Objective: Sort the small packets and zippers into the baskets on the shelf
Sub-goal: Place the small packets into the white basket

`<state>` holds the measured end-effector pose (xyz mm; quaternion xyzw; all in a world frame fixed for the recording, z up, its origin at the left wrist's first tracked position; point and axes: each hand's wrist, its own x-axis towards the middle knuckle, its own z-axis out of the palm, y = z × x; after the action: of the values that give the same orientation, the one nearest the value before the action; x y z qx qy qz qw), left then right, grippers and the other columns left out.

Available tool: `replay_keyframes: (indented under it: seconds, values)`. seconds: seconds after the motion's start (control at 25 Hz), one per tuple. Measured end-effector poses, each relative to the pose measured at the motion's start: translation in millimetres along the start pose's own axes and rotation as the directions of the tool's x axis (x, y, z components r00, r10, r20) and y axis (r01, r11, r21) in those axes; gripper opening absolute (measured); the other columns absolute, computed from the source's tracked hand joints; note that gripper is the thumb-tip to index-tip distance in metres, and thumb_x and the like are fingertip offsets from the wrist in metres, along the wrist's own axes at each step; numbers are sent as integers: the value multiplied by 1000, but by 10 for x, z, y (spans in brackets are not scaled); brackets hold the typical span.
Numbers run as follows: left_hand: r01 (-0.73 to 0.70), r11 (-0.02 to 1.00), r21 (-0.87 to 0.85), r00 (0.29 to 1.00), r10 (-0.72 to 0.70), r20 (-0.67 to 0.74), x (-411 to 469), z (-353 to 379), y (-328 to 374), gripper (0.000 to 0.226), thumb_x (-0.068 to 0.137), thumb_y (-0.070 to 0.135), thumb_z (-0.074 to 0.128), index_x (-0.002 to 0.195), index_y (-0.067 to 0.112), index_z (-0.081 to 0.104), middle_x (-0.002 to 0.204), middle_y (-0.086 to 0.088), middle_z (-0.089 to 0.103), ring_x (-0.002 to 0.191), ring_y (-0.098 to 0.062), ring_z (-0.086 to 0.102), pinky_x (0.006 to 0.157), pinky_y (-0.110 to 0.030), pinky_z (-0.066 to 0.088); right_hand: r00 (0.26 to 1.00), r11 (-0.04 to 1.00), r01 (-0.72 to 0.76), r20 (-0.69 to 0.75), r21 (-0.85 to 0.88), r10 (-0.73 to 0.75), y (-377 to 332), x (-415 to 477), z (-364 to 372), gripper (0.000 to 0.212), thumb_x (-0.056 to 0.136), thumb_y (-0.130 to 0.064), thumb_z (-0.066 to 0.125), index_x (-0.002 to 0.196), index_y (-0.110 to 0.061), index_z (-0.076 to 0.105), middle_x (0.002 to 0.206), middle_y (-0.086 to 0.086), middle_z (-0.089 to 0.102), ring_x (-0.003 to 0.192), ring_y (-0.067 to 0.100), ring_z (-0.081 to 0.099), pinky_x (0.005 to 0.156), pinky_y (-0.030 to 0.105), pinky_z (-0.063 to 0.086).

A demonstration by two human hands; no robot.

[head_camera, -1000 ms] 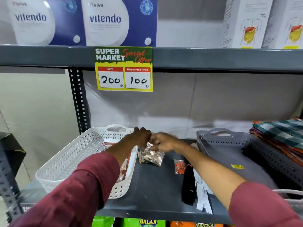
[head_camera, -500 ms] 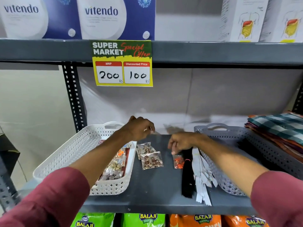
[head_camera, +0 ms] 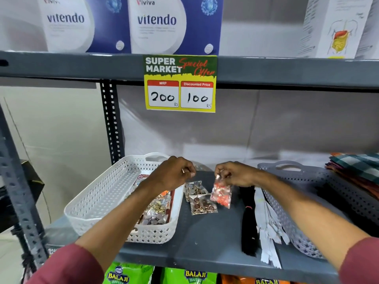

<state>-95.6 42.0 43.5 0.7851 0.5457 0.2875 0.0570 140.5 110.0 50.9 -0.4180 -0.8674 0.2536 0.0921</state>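
My right hand [head_camera: 235, 174] pinches the top of a small clear packet of orange pieces [head_camera: 221, 193], which hangs just above the grey shelf [head_camera: 205, 242]. My left hand [head_camera: 174, 175] hovers over the white basket [head_camera: 98, 199] with its fingers curled and nothing seen in them. Two packets lie on the shelf between the baskets: one with brown buttons [head_camera: 202, 204], one with small metal bits [head_camera: 193, 188]. Several packets [head_camera: 155, 212] rest inside the white basket. Black zippers [head_camera: 249, 220] and white zippers [head_camera: 267, 228] lie beside the grey basket [head_camera: 307, 181].
Folded checked cloth [head_camera: 356, 167] is stacked at the far right. A yellow price sign [head_camera: 180, 84] hangs from the upper shelf edge. Blue and white boxes stand above. Snack bags [head_camera: 194, 276] sit on the shelf below. A perforated upright [head_camera: 111, 119] rises behind the white basket.
My right hand has picked the orange packet up off the shelf and raised it. My left hand stays closed over the white basket's far end.
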Motion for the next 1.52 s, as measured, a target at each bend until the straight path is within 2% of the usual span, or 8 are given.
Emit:
replay_keyframes:
  seconds: [0.12,0.28,0.48,0.72,0.88,1.04,1.28,1.52]
  values:
    - [33,999,11,999,-34,28,-17,21,38,13,89,18,64,92,19,77,80,9,71,80,-10,68,81,-33,57,998,998,53,23,33,-54,-256,86,185,21,83,-23,75,97,-24,59,89,-4,69,86,17,64,85,37,51]
    - [72,994,87,997,-73,5,-71,54,107,11,86,26,67,91,21,76,88,6,73,84,-15,68,76,-31,53,996,983,86,0,-165,-87,-402,146,551,22,78,-30,79,91,-27,61,80,-7,62,74,11,58,65,25,47]
    - [56,961,270,998,-57,-4,-104,80,267,11,81,29,69,89,24,74,98,-2,72,95,-22,65,77,-30,47,963,981,116,-223,-158,-150,-343,123,571,12,81,-7,73,92,-6,70,81,0,66,72,12,63,51,8,43]
    - [-72,883,464,955,-73,288,24,361,589,28,76,23,79,102,15,71,110,-9,69,108,-27,61,97,-38,47,967,980,-111,-247,-163,69,-91,128,531,4,82,-9,70,82,-11,66,82,-1,68,74,14,65,67,28,55]
    - [-30,831,556,926,-186,328,60,581,605,51,69,36,84,110,11,66,112,-9,68,112,-27,60,104,-40,42,948,990,-142,-289,-17,131,-42,61,625,22,72,-17,80,64,-21,60,61,-12,61,56,-2,55,51,12,43]
    - [4,867,498,920,-198,338,69,586,575,44,72,29,83,109,14,65,115,-8,68,119,-27,56,107,-41,36,935,975,-211,-275,73,223,2,7,630,15,75,2,70,77,-13,73,75,-3,73,74,9,68,65,27,55]
    - [-16,857,514,904,-208,375,101,606,559,53,72,30,83,116,9,62,137,-10,55,140,-32,32,117,-44,26,948,972,-189,-231,142,218,-9,-51,589,28,84,-2,65,65,-22,66,59,-10,66,57,1,61,51,15,48]
    - [135,985,106,928,-163,336,130,171,472,43,74,20,82,112,10,64,111,-10,71,96,-23,64,81,-28,46,912,953,-112,-352,281,210,-43,-107,372,21,85,-1,61,78,-19,68,72,-3,69,64,10,61,59,25,49]
